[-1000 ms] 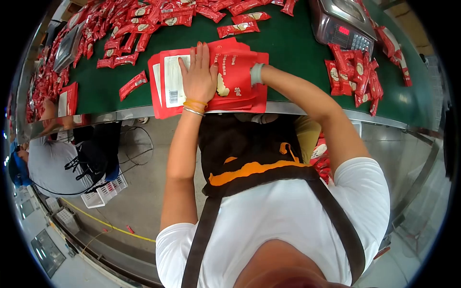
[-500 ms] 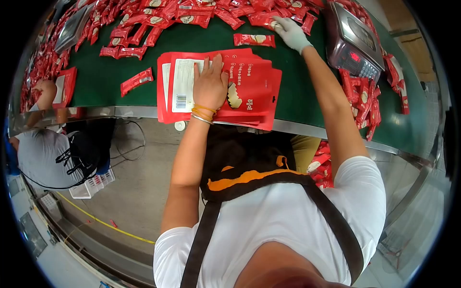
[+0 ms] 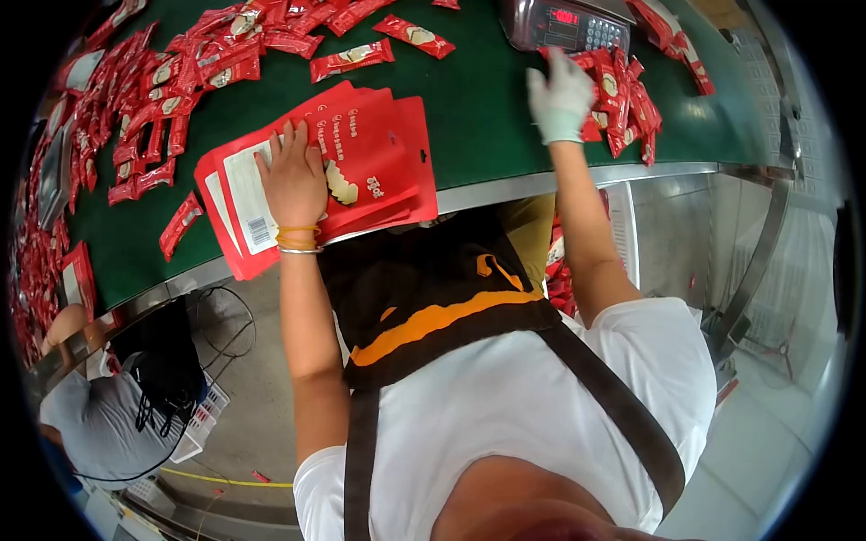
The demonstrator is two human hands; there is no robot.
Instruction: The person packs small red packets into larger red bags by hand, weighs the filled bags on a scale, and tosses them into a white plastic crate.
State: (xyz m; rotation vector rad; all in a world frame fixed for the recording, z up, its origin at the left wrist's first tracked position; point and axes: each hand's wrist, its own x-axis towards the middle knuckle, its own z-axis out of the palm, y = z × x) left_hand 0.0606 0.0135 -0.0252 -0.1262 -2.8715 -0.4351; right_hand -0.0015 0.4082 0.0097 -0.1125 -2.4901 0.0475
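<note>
My bare left hand (image 3: 296,180) lies flat, fingers spread, on a stack of red printed pouches (image 3: 365,153) at the table's front edge. A white label with a barcode (image 3: 259,233) shows beside the hand. My right hand (image 3: 564,99), in a white glove, is over the left side of a small pile of red sachets (image 3: 622,104). Its thumb stands apart from the fingers, which are slightly blurred. Some sachets are partly hidden behind this hand, and I see nothing clearly gripped in it.
A scale (image 3: 577,25) with a red display stands behind the small pile. Many red sachets (image 3: 180,90) are heaped at the left of the green table (image 3: 478,117). A co-worker in a grey shirt (image 3: 108,424) is at the lower left, near a white crate (image 3: 203,419).
My view has turned toward the right. My right hand has gone from the sachets at the back to the small pile by the scale. My left hand stays on the pouches.
</note>
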